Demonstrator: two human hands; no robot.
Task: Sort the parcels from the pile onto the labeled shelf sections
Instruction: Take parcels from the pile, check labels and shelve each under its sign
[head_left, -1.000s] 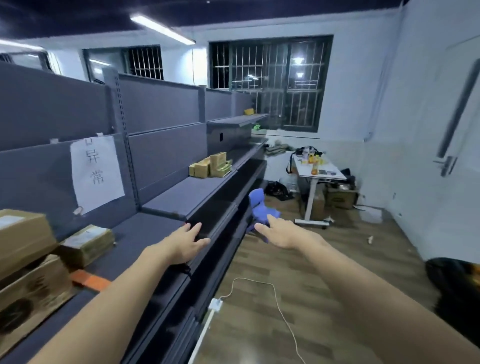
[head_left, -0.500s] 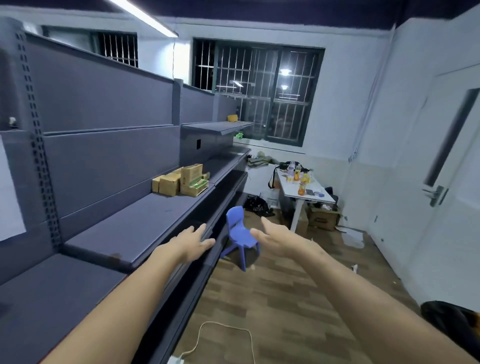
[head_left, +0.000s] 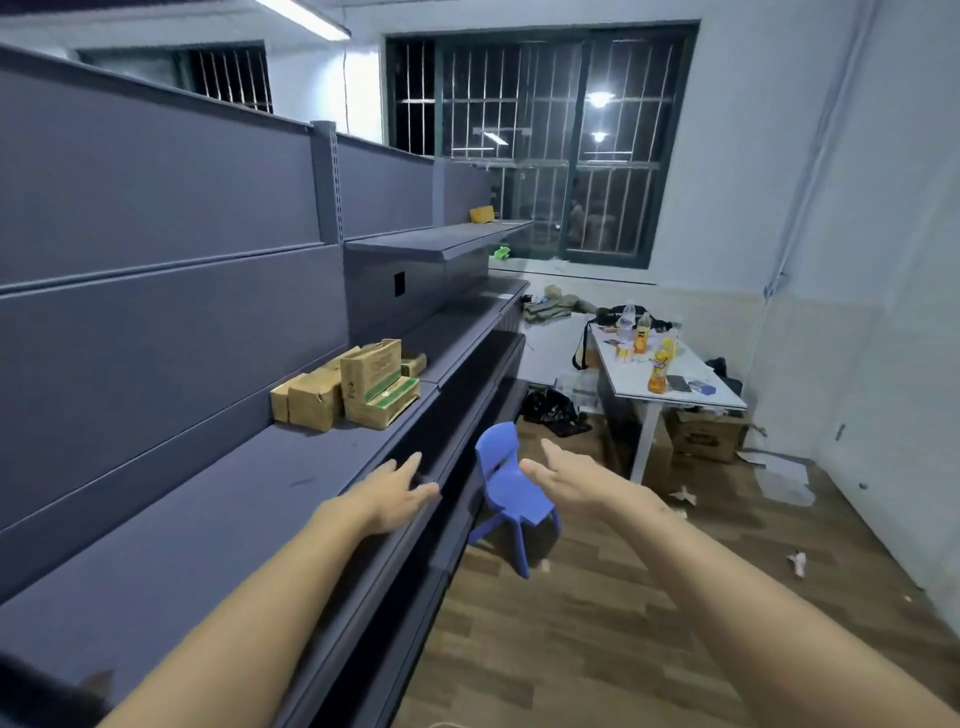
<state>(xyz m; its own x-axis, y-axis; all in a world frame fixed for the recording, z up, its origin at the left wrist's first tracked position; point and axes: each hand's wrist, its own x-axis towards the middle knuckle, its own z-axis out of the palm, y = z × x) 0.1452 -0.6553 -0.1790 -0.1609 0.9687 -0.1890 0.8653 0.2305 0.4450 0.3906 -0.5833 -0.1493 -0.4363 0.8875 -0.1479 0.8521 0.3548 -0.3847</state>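
A grey metal shelf unit (head_left: 218, 525) runs along the left wall. Several brown cardboard parcels (head_left: 349, 387) stand in a group on its middle shelf, further along. My left hand (head_left: 397, 493) is stretched out flat above the shelf's front edge, fingers straight, holding nothing. My right hand (head_left: 563, 480) reaches forward over the aisle, fingers straight and empty, in front of the blue chair. Both hands are well short of the parcels. A small yellow parcel (head_left: 482, 214) lies on the top shelf at the far end.
A small blue plastic chair (head_left: 506, 486) stands in the aisle next to the shelf. Beyond it is a white table (head_left: 691, 387) with bottles, a cardboard box (head_left: 701, 434) under it and a black bag (head_left: 550, 410). Paper scraps lie on the wooden floor (head_left: 597, 623).
I have moved forward along the shelf: the labelled section and the parcels at the left have left the view. The brown parcels and the blue chair are nearer. Both hands stay outstretched and empty.
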